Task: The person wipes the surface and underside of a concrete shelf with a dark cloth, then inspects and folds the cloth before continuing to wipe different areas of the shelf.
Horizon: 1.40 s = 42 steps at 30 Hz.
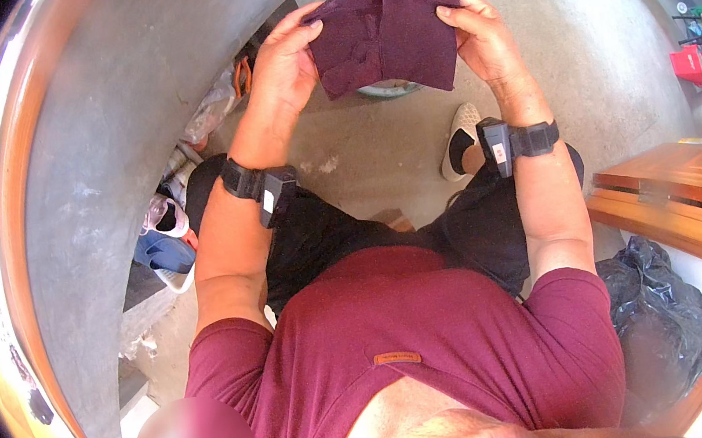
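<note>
A dark maroon piece of cloth (413, 34), with seams and folded layers, is stretched between my two hands at the top of the view. My left hand (289, 54) grips its left edge, thumb on top. At the right edge, my right hand (479, 29) pinches the cloth near its upper corner, also with the thumb on top. Below the cloth's lower edge shows part of a round, pale rim (390, 89); the cloth hides the rest of it. Each wrist wears a black strap with a small dark device.
Shoes (164, 217) and a white basket (176, 278) stand by the grey wall at left, with plastic bags (211, 114) beyond. A wooden piece of furniture (685, 181) and a black plastic bag (659, 311) are at right. A red container (690, 66) stands farther off.
</note>
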Motion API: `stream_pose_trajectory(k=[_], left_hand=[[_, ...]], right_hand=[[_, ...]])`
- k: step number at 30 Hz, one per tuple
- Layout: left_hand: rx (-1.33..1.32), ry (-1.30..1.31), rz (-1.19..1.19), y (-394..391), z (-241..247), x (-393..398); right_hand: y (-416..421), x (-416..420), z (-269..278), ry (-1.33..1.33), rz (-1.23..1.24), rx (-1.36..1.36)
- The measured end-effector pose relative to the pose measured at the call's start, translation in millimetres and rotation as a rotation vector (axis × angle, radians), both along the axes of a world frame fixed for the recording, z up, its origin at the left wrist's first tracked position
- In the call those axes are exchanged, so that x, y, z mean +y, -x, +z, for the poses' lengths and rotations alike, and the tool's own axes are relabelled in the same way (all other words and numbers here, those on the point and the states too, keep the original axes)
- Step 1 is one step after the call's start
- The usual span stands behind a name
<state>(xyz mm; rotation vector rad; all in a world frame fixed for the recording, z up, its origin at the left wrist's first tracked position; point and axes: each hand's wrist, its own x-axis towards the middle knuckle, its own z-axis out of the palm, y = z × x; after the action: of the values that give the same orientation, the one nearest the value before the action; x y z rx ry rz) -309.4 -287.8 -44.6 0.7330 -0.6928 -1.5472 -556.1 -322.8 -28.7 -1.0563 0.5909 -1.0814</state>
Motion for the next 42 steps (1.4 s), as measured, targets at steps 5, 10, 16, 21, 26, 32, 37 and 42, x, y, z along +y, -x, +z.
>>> stream_pose_trajectory(k=[5, 10, 16, 21, 26, 32, 37, 42], left_hand=[[0.068, 0.070, -0.049, -12, -14, -6], [0.128, 0.063, -0.084, -13, -12, -8], [0.096, 0.092, -0.149, -12, 3, 0], [-0.030, 0.051, -0.044, -10, -8, -2], [-0.077, 0.092, 0.075, -8, -12, -4], [-0.163, 0.103, 0.110, -4, -7, -2], [-0.174, 0.095, 0.070, -5, -11, -4], [-0.170, 0.050, 0.023, -5, -11, -3]], right_hand=[[15, -10, -9, 0.175, 0.096, 0.068], [13, -12, -9, 0.130, 0.109, 0.063], [10, -3, 8, 0.209, 0.090, 0.156], [9, -7, -1, 0.239, 0.075, 0.411], [-4, -2, 0, 0.274, -0.070, 0.265], [3, -11, -10, 0.205, -0.064, 0.248], [0, -8, -10, -0.062, 0.005, 0.158], [-2, -10, -24, -0.191, 0.005, 0.375]])
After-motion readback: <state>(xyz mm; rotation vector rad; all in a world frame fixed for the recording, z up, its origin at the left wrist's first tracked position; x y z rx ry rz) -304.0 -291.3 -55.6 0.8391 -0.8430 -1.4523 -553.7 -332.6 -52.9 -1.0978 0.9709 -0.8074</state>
